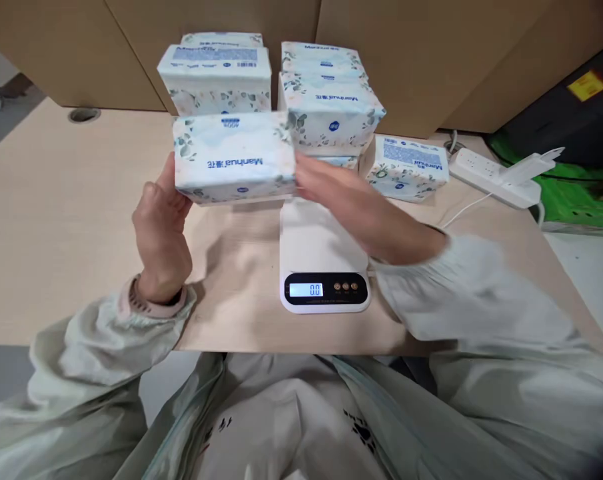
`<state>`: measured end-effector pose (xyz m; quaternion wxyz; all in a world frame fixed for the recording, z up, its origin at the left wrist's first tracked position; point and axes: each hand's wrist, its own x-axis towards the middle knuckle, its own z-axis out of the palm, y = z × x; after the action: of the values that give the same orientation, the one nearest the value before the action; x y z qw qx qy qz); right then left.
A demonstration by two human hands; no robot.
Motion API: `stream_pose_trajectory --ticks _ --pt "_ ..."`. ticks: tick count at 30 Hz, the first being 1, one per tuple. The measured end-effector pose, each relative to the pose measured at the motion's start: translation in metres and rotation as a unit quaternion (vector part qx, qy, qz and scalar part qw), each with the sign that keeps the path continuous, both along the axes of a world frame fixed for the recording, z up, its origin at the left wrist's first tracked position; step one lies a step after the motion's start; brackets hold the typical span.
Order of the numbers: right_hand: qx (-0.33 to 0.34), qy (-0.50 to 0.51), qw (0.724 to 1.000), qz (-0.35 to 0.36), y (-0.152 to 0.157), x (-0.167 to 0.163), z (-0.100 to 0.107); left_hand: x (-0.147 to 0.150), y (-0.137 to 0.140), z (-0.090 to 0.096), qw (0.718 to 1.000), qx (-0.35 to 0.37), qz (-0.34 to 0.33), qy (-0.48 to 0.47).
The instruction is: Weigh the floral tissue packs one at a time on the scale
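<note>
Holding tissue pack point(234, 158) up at frame centre-left, above bench point(56, 220), just left of scale point(324, 257). Long axis runs L–R. Left hand point(158, 237) clasps its left end; right hand point(351, 203) fingers at right end, grip there blurred, can't tell. Scale pan bare, reads 0.0.
</note>
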<state>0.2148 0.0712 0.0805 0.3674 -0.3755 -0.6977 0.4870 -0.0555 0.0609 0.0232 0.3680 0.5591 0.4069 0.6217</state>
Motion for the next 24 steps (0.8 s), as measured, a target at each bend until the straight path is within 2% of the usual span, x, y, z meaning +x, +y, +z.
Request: stream_pose_trajectory --ticks 2,4,6,8,11,15,20,24 --pt "-0.002 -0.010 0.999 -0.040 -0.044 0.030 0.018 0.020 -0.020 0.008 0.999 0.022 -0.032 -0.012" --pt "0.009 -0.020 0.994 -0.106 -0.079 0.057 0.024 0.037 -0.035 0.008 0.998 0.013 -0.066 -0.018" --pt "0.016 -0.043 0.988 -0.148 -0.102 0.076 0.018 0.050 -0.042 0.000 0.994 -0.008 -0.109 -0.011" --pt "0.020 -0.064 0.984 -0.166 -0.112 0.088 0.004 0.058 -0.043 -0.011 0.987 -0.026 -0.157 0.005" --pt "0.011 -0.064 0.981 -0.183 -0.108 0.096 -0.022 0.062 -0.041 -0.022 0.984 -0.046 -0.173 0.017" --pt "0.030 -0.027 0.973 -0.229 -0.087 0.100 -0.049 0.061 -0.042 -0.026 0.990 -0.040 -0.133 0.033" --pt "0.123 0.069 0.919 -0.367 -0.069 0.104 -0.072 0.054 -0.041 -0.027 0.998 -0.020 -0.049 0.028" --pt "0.122 0.080 0.907 -0.396 -0.068 0.108 -0.084 0.052 -0.039 -0.023 0.999 -0.036 -0.011 0.008"
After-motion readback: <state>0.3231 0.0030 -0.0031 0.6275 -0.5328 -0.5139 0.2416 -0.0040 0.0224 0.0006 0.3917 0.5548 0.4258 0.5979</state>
